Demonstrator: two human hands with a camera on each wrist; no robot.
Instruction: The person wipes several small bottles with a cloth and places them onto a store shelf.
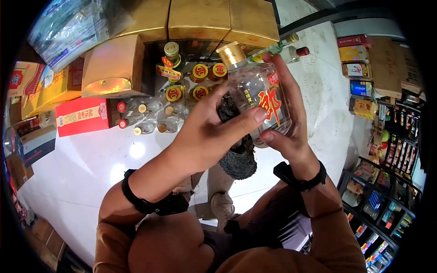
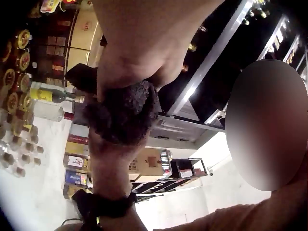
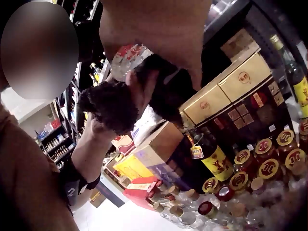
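A clear glass liquor bottle with a gold cap and red lettering is held up, tilted, in front of me. My right hand grips it from the right side, thumb near its base and fingers behind. My left hand holds a dark fuzzy cloth against the bottle's left side, its thumb lying over the front. The cloth hangs below the left palm; the left fingers are mostly hidden behind the bottle. In the right wrist view the cloth bunches at the left hand, near the bottle.
On the white floor stand several small clear bottles, jars with gold-and-red lids and a green bottle. Gold boxes and a red box sit behind and left. Stocked shelves stand at the right.
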